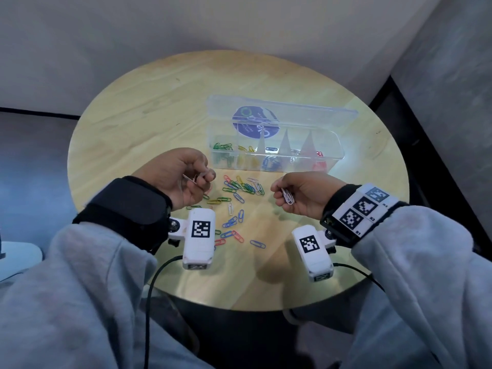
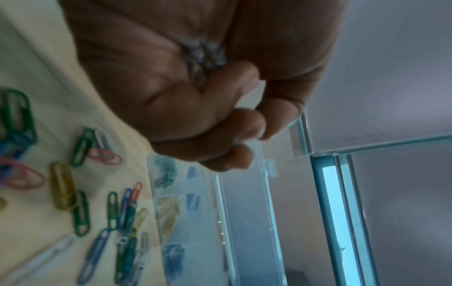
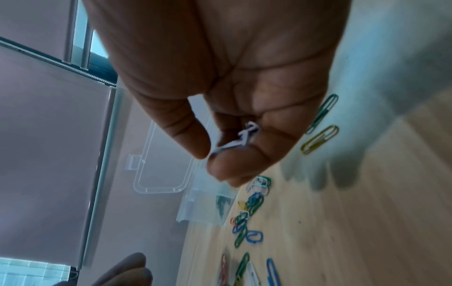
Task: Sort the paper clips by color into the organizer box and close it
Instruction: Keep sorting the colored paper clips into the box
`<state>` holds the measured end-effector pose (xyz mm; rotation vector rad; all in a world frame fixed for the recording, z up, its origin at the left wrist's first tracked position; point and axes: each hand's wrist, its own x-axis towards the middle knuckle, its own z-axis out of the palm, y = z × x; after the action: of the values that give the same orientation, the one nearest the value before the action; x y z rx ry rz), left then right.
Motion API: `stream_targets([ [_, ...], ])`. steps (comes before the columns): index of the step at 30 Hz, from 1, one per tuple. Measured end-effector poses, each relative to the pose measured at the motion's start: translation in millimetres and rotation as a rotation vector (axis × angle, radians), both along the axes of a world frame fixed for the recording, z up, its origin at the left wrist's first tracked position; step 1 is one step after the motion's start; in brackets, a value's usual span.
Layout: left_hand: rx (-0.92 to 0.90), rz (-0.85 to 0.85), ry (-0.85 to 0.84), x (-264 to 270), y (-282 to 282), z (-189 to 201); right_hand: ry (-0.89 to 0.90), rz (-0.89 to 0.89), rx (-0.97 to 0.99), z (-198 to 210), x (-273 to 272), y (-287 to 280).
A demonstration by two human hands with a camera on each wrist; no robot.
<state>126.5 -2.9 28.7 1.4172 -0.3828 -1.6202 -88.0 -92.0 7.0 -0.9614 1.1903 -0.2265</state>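
The clear organizer box stands open on the round table, its lid tilted back; its compartments hold green, yellow, blue and red clips. A loose pile of coloured paper clips lies in front of it. My left hand hovers left of the pile, fingers curled round a bunch of white clips. My right hand hovers right of the pile and pinches white clips between thumb and fingers.
The wooden table stands in a corner of grey walls, its near edge close to my sleeves. More clips are scattered toward me between the wrist cameras. Cables hang off the front edge.
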Motion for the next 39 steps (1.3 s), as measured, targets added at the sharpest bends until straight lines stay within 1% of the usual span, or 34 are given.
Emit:
stream_targets([
  [3,0.028,-0.003,-0.060,-1.5,0.2,-3.7,0.065,0.048,0.006,-3.2,3.8,2.9],
  [6,0.017,0.032,-0.040,0.7,-1.0,-5.0,0.180,0.141,-0.063,-5.9,7.6,4.0],
  [11,0.017,0.286,0.059,8.8,-4.2,-7.5,0.345,0.359,-0.252,-8.0,17.9,1.1],
  [12,0.017,0.316,0.075,9.4,-3.8,-8.0,0.382,0.406,-0.287,-7.3,21.2,1.1],
  [14,0.016,0.330,0.082,8.6,-2.3,-9.2,0.441,0.491,-0.361,-5.5,29.3,2.8],
  [19,-0.013,0.322,0.075,11.6,-1.3,-14.8,0.527,0.635,-0.488,-1.0,47.5,8.2],
  [22,-0.015,0.290,0.025,13.8,-3.6,-16.0,0.579,0.713,-0.542,-1.6,54.8,11.1],
  [24,0.018,0.239,-0.089,14.8,-5.8,-17.0,0.627,0.754,-0.588,-2.6,58.6,12.7],
  [28,0.105,0.081,-0.422,17.5,-9.9,-18.4,0.701,0.830,-0.645,-5.9,67.2,13.4],
  [32,0.249,-0.164,-0.755,18.4,-16.6,-21.1,0.747,0.892,-0.706,-11.1,80.1,13.5],
  [34,0.254,-0.332,-0.994,19.4,-18.0,-22.4,0.791,0.922,-0.737,-13.4,87.5,13.1],
  [35,0.241,-0.384,-1.091,18.5,-18.0,-22.4,0.820,0.943,-0.749,-14.6,90.2,12.8],
  [37,0.218,-0.414,-1.190,15.0,-19.0,-23.9,0.854,0.982,-0.773,-16.9,92.4,11.6],
  [39,0.197,-0.418,-1.225,9.9,-21.4,-26.0,0.860,1.018,-0.795,-17.6,91.1,11.3],
])
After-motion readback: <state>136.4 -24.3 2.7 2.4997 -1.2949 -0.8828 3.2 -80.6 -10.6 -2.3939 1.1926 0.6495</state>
